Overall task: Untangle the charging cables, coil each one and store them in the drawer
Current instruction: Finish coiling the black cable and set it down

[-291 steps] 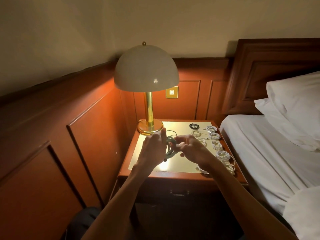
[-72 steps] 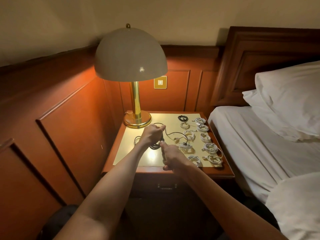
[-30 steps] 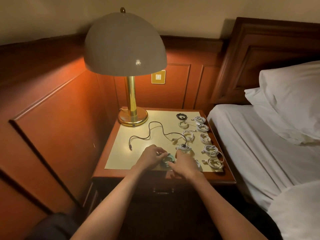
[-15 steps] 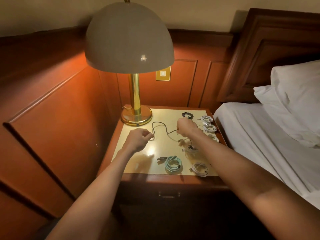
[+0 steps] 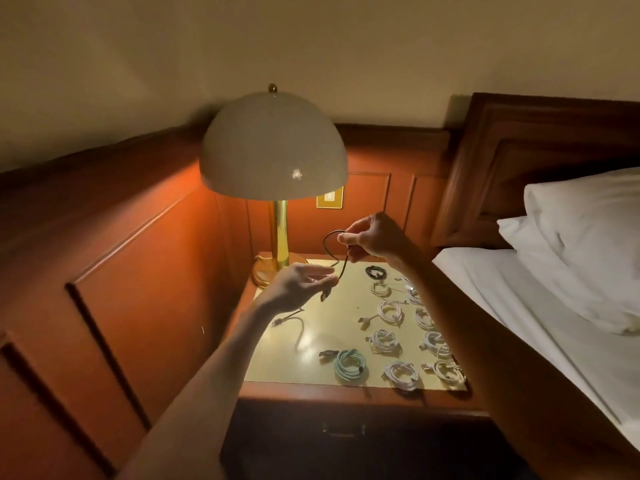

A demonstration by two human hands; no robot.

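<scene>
- Dim bedside corner: a yellow-topped counter [image 5: 311, 341] sits under a domed lamp [image 5: 273, 150], with the bed [image 5: 519, 306] to its right.
- Raised above the counter, the right hand [image 5: 377, 237] has its fingers pinching a loop of the dark cable [image 5: 326, 242]. The left hand [image 5: 298, 284] is lower, fingers closed lightly on the same cable near one plug.
- Its free tail seems to trail onto the counter's left part, apart from the white coils [image 5: 391, 311], the teal coil [image 5: 348, 363] and the black coil [image 5: 375, 271].
- Below, the drawer [image 5: 343, 434] looks closed, with nothing stored yet.
- Risks, as I judge them: the dragging tail could snag or sweep a finished coil, uneven loops may spring open on release, and the lamp base stands near the swinging cable.
</scene>
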